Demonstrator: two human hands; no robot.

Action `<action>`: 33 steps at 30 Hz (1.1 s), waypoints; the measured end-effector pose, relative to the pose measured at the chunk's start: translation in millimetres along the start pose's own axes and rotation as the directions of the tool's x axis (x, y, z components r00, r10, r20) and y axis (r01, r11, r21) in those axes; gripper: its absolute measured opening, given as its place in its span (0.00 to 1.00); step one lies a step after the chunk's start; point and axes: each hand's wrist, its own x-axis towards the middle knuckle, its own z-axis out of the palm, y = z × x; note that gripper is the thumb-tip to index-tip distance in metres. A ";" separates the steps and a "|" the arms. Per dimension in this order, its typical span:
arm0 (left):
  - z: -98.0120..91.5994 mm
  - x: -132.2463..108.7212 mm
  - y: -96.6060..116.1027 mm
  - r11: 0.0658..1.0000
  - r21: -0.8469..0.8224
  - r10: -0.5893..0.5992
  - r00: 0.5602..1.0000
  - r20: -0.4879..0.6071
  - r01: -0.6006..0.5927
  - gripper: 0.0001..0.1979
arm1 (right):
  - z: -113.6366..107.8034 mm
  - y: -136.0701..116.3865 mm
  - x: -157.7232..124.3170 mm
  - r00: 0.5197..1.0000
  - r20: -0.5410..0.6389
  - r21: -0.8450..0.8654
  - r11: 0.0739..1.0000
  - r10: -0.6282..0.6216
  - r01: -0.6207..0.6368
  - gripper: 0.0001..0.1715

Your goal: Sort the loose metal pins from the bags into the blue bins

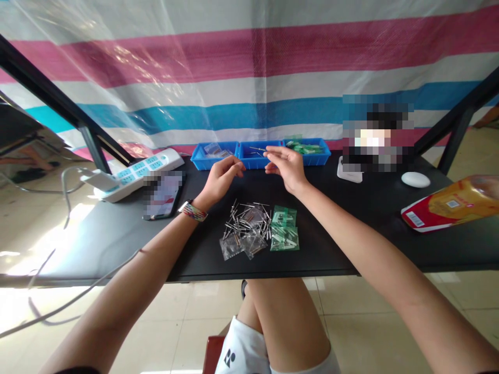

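- Left hand [223, 179]: fingers bent inward, thumb close to the forefinger; whether anything is held cannot be told. It is placed just in front of the left blue tray [206, 165]. A patterned band [193, 210] is worn on the wrist.
- Right hand [286, 166]: half open, fingers stretched leftward with a gap showing. It is held at the middle blue tray [253, 164]. A thin metal pin [257, 149] is seen right at the fingertips, over that tray (gripped or merely lying behind, cannot be told).
- Trays: three set in a row at the back of the desk [331, 249]. Clear bags [213, 150] are held in the left one, green bags [310, 149] in the right one.
- Pile of metal pins [236, 227]: scattered on the desk between the forearms, pointing every way. A clear packet [253, 214] is laid on it, two more packets [232, 246] along its front edge.
- Green packets [284, 239]: two, laid just right of the pile.
- Left side: phone [166, 196] laid beside a power strip [169, 157] (plug fitted at the near end).
- Right side: drink bottle [452, 202] tipped in view, white oval object [415, 179] near it.
- Behind: striped sheet [195, 57] is hung.
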 end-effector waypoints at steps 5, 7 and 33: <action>0.5 -0.5 -0.1 1.000 -0.020 0.002 1.000 0.002 -0.002 0.15 | -13.1 -7.3 2.1 0.980 0.181 -0.257 0.966 0.081 -0.032 0.25; 1.1 -0.8 -0.1 1.000 -0.022 -0.005 1.000 0.008 0.005 0.15 | -15.4 -13.6 -2.7 0.908 0.392 -0.402 0.915 0.151 0.021 0.18; 1.4 -1.7 3.2 0.999 -0.040 0.001 0.996 0.090 0.003 0.15 | -0.7 -16.6 -19.6 0.923 0.380 -0.231 0.972 0.061 0.031 0.11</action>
